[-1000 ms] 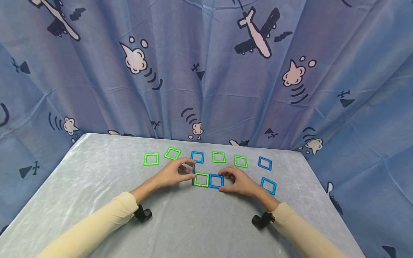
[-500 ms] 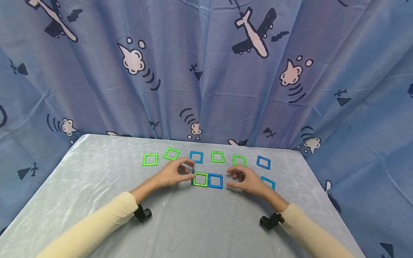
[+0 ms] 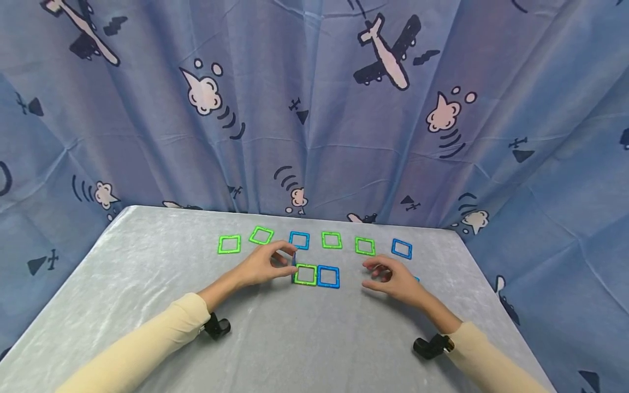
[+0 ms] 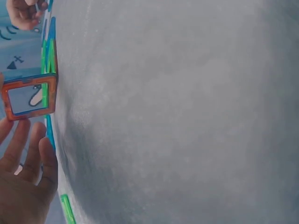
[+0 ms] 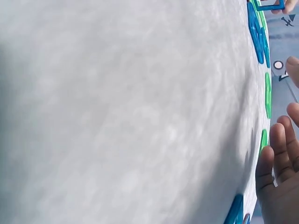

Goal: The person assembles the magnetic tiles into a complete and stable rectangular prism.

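Observation:
In the head view my left hand (image 3: 262, 264) pinches an upright square magnetic tile (image 3: 294, 266) between thumb and fingers, seen nearly edge-on. In the left wrist view this upright tile (image 4: 51, 95) looks orange-red with a blue edge. It stands at the left side of a flat green magnetic tile (image 3: 306, 283), whose right side meets a flat blue magnetic tile (image 3: 328, 286). Apart from these, my right hand (image 3: 395, 279) hovers to the right with bent, spread fingers and nothing between them. It mostly covers another blue tile (image 3: 417, 279).
Behind the hands lies a loose row of flat square tiles: a green tile (image 3: 229, 251), a tilted green tile (image 3: 261, 242), a light blue tile (image 3: 299, 248), more green ones and a blue tile (image 3: 402, 255). A patterned curtain (image 3: 314, 120) hangs behind the grey-covered table (image 3: 295, 344).
My right hand has let go of the flat blue tile and moved right, away from it. My left hand keeps its grip on the upright tile in the same place.

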Available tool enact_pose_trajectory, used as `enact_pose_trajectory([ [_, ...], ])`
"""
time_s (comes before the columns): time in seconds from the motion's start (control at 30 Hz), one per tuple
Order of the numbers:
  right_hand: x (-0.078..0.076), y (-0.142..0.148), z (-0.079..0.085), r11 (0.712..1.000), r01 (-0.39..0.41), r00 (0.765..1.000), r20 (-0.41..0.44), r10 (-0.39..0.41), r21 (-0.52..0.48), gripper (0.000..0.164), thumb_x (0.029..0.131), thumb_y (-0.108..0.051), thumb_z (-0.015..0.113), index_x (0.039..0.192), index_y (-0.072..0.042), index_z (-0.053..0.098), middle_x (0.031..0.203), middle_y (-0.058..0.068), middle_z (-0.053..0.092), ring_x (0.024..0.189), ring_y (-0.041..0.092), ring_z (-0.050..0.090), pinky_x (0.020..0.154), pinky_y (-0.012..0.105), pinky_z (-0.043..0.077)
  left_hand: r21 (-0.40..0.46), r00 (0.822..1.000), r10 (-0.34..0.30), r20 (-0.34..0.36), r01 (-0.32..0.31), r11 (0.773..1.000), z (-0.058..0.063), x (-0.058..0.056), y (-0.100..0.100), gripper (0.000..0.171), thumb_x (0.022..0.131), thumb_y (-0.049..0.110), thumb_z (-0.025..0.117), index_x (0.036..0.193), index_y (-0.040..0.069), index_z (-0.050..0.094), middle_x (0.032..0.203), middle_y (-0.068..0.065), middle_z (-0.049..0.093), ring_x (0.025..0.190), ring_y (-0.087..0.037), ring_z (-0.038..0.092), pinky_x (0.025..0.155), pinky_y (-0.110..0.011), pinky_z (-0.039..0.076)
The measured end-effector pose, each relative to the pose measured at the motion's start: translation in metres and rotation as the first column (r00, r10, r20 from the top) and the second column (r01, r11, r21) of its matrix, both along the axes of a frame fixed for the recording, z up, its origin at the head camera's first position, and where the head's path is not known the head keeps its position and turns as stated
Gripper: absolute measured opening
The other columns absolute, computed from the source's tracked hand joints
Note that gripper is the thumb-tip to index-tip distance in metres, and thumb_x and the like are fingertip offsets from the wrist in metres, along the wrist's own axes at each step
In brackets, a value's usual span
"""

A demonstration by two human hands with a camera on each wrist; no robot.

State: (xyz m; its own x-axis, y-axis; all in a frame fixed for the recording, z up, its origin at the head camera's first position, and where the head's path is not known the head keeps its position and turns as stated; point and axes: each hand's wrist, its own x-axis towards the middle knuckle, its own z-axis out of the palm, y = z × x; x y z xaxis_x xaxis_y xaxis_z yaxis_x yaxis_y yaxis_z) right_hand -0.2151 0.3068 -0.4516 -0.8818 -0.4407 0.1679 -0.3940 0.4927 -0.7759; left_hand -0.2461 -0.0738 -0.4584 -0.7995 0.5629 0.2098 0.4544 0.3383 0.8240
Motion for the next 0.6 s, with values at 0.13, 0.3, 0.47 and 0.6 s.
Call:
enact_pose_trajectory([
  [0.13, 0.004, 0.01, 0.001, 1.0, 0.002, 1.0, -0.013, -0.002, -0.003, 0.042, 0.086, -0.011, 0.084, 0.122, 0.003, 0.067, 0.113, 0.019, 0.065, 0.092, 0.037, 0.061, 0.072, 0.033, 0.053, -0.003, 1.0, 0.006, -0.001, -0.006, 1.0, 0.0, 0.0, -0.001, 0.049, 0.09, 0.022, 0.081, 0.131, 0.003, 0.062, 0.123, -0.007, 0.065, 0.101, -0.022, 0.068, 0.082, -0.031, 0.057],
  [0.3, 0.011, 0.025, 0.004, 0.998, 0.05, 0.999, -0.003, -0.05, 0.034, 0.041, 0.087, -0.013, 0.083, 0.122, 0.002, 0.067, 0.111, 0.018, 0.066, 0.091, 0.036, 0.061, 0.07, 0.031, 0.052, -0.005, 1.0, -0.006, -0.006, 0.006, 1.0, 0.0, 0.0, 0.0, 0.048, 0.09, 0.022, 0.081, 0.13, 0.002, 0.062, 0.124, -0.011, 0.065, 0.101, -0.022, 0.068, 0.083, -0.035, 0.057],
  [0.47, 0.017, 0.04, 0.005, 0.995, 0.087, 0.996, -0.012, -0.086, 0.048, 0.04, 0.087, -0.011, 0.083, 0.121, 0.003, 0.067, 0.111, 0.017, 0.067, 0.09, 0.035, 0.061, 0.069, 0.031, 0.052, -0.011, 1.0, -0.008, -0.004, 0.008, 1.0, 0.001, 0.0, 0.0, 0.049, 0.091, 0.023, 0.08, 0.131, 0.002, 0.062, 0.124, -0.01, 0.064, 0.102, -0.022, 0.067, 0.083, -0.034, 0.057],
  [0.6, 0.022, 0.053, 0.002, 0.99, 0.126, 0.991, -0.048, -0.123, 0.056, 0.04, 0.086, -0.007, 0.083, 0.122, 0.001, 0.068, 0.109, 0.015, 0.067, 0.089, 0.034, 0.061, 0.068, 0.03, 0.052, -0.011, 1.0, -0.011, -0.005, 0.011, 1.0, 0.001, -0.001, 0.0, 0.048, 0.091, 0.022, 0.08, 0.131, 0.002, 0.062, 0.124, -0.011, 0.064, 0.102, -0.024, 0.068, 0.083, -0.033, 0.057],
])
